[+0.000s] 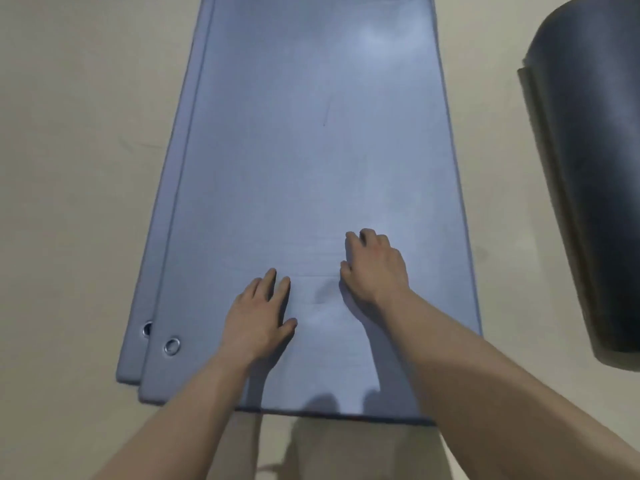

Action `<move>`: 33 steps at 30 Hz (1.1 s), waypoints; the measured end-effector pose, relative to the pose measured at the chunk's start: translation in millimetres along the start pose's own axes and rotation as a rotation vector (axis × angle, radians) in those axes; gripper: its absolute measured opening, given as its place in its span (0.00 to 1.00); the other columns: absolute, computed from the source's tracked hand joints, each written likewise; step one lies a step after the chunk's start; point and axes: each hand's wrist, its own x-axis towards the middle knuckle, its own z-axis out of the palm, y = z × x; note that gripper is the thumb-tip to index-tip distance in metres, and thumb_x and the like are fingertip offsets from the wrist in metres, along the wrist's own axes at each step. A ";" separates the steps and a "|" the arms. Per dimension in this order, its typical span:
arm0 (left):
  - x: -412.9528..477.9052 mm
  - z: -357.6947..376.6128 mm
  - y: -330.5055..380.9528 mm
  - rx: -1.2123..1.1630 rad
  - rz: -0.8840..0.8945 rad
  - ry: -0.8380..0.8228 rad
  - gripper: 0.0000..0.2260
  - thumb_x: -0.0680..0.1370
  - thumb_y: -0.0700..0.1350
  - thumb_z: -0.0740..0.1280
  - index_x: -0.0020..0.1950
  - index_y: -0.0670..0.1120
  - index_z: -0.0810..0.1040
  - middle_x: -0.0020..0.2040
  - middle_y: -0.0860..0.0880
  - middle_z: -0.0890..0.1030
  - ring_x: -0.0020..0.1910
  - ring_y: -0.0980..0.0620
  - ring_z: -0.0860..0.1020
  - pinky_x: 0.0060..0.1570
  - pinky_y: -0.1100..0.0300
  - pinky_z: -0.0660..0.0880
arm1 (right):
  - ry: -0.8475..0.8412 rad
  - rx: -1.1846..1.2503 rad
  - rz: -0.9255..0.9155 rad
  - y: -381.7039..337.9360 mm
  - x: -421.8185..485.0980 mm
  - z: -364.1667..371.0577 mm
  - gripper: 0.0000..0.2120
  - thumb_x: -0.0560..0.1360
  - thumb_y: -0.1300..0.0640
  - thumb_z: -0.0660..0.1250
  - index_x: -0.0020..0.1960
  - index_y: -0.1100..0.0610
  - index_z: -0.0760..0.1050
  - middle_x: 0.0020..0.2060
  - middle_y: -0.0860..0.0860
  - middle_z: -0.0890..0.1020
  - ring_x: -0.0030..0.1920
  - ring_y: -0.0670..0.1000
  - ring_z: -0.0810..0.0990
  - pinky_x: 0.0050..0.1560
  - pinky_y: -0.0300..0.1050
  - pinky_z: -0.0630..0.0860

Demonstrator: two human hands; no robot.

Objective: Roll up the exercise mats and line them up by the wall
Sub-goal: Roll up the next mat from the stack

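Head view: you're kneeling at the near short end of the top blue mat (311,150), and I'd say you're only just setting up the roll. It's lying dead flat on the floor (69,133), with no curl started.

Everything relative to that top mat:
- A second blue mat (159,237) is lying under it, peeking out along its left long side. Each has a metal eyelet (172,346) at the near left corner.
- A dark rolled mat (595,185) is sitting well off its right side, so one looks done already.
- Your left hand (258,317) is resting flat on its near part, fingers (284,289) spread wide and holding nothing.
- Your right hand (375,271) is sitting a bit further up it. The fingers (367,235) are loosely bent, tips down on the foam, and I can't see them gripping anything.

Orientation: the long axis is running straight away from you. One short end is lying by your knees and the far end is going out of the top of the shot.

Next move, as I'm reading it: both hands are sitting too far in, so you're needing to come back to that near short edge. Then it's tucking the edge over tight and rolling away from yourself along the length. Watch that you're only picking up the top one, and keep both hands pushing evenly or the roll will be coning off to one side.
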 end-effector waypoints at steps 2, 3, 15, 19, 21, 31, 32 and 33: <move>-40.5 25.0 -35.3 -0.017 -0.046 -0.046 0.39 0.75 0.66 0.57 0.84 0.53 0.55 0.85 0.47 0.51 0.81 0.41 0.55 0.76 0.47 0.60 | -0.087 -0.086 -0.084 -30.0 -30.2 20.0 0.22 0.82 0.48 0.59 0.73 0.54 0.64 0.71 0.55 0.66 0.66 0.58 0.68 0.51 0.51 0.67; -56.9 36.9 -46.3 -0.034 -0.048 -0.045 0.39 0.76 0.67 0.57 0.84 0.53 0.54 0.85 0.47 0.49 0.82 0.41 0.54 0.76 0.46 0.60 | -0.108 -0.123 -0.133 -38.8 -46.4 30.2 0.23 0.82 0.47 0.59 0.74 0.54 0.63 0.73 0.56 0.64 0.68 0.59 0.67 0.54 0.53 0.69; -118.5 75.8 -94.8 0.224 0.439 0.057 0.37 0.66 0.51 0.82 0.71 0.48 0.69 0.73 0.38 0.73 0.67 0.32 0.74 0.55 0.40 0.78 | -0.232 -0.346 -0.050 -90.3 -188.5 82.2 0.41 0.75 0.36 0.68 0.78 0.53 0.54 0.74 0.56 0.62 0.72 0.61 0.63 0.65 0.57 0.70; -120.5 73.2 -101.5 0.241 0.521 0.154 0.27 0.65 0.52 0.82 0.60 0.47 0.78 0.65 0.41 0.80 0.60 0.36 0.82 0.33 0.49 0.82 | -0.148 -0.344 -0.048 -83.9 -194.1 98.5 0.35 0.81 0.40 0.63 0.80 0.54 0.54 0.77 0.56 0.60 0.76 0.61 0.61 0.68 0.57 0.69; -122.1 82.6 -103.9 0.206 0.574 0.352 0.14 0.75 0.51 0.72 0.56 0.45 0.80 0.60 0.43 0.82 0.55 0.40 0.83 0.29 0.52 0.80 | -0.073 -0.342 -0.108 -73.3 -200.2 106.4 0.32 0.80 0.37 0.59 0.77 0.54 0.63 0.74 0.56 0.68 0.73 0.61 0.67 0.64 0.57 0.73; -112.8 -2.9 -73.1 0.116 0.152 0.356 0.14 0.87 0.53 0.51 0.58 0.47 0.72 0.49 0.41 0.82 0.45 0.36 0.79 0.39 0.50 0.65 | 0.101 -0.184 -0.051 -65.2 -178.2 30.1 0.16 0.85 0.42 0.58 0.58 0.52 0.76 0.51 0.55 0.83 0.52 0.62 0.81 0.42 0.51 0.67; -109.5 -12.8 -72.6 0.106 0.144 0.308 0.15 0.87 0.54 0.51 0.57 0.48 0.73 0.50 0.40 0.82 0.44 0.37 0.77 0.41 0.50 0.66 | 0.019 -0.168 -0.081 -63.8 -170.2 11.9 0.17 0.84 0.40 0.59 0.59 0.52 0.77 0.52 0.55 0.83 0.53 0.61 0.81 0.44 0.50 0.68; -105.2 -21.5 -73.0 0.080 0.143 0.232 0.14 0.87 0.54 0.51 0.55 0.49 0.73 0.52 0.40 0.81 0.44 0.39 0.75 0.42 0.50 0.67 | -0.079 -0.142 -0.075 -63.1 -162.6 -6.6 0.18 0.83 0.39 0.60 0.60 0.51 0.77 0.54 0.54 0.83 0.54 0.59 0.80 0.46 0.50 0.69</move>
